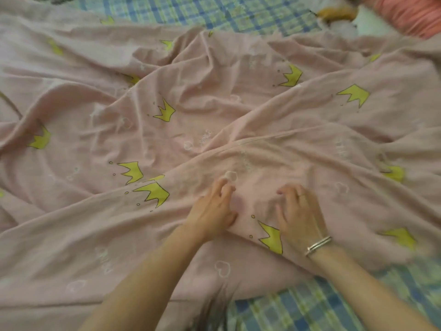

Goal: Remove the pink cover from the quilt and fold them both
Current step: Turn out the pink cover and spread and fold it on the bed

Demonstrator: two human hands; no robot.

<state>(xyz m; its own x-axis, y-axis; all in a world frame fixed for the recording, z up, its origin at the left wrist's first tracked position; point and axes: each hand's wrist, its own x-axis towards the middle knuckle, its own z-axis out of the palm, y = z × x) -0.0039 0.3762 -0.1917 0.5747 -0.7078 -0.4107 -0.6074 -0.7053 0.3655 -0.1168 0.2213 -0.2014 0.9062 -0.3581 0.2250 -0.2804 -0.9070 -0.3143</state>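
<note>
The pink cover (214,111), printed with yellow crowns and white hearts, lies crumpled and spread over most of the bed. Both hands are on its near middle part, close together. My left hand (212,210) has its fingers curled and pinches a bunch of the pink fabric between thumb and fingers. My right hand (299,215), with a ring and silver bangles at the wrist, claws its curled fingers into the fabric beside a crown print. A long hem or seam (257,140) runs across just beyond the hands. No quilt shows apart from the cover.
A blue, green and white checked sheet (310,306) covers the bed under the cover and shows at the near right and along the far edge. A pink-red ribbed cushion (410,13) and a white and brown object (341,15) lie at the far right corner.
</note>
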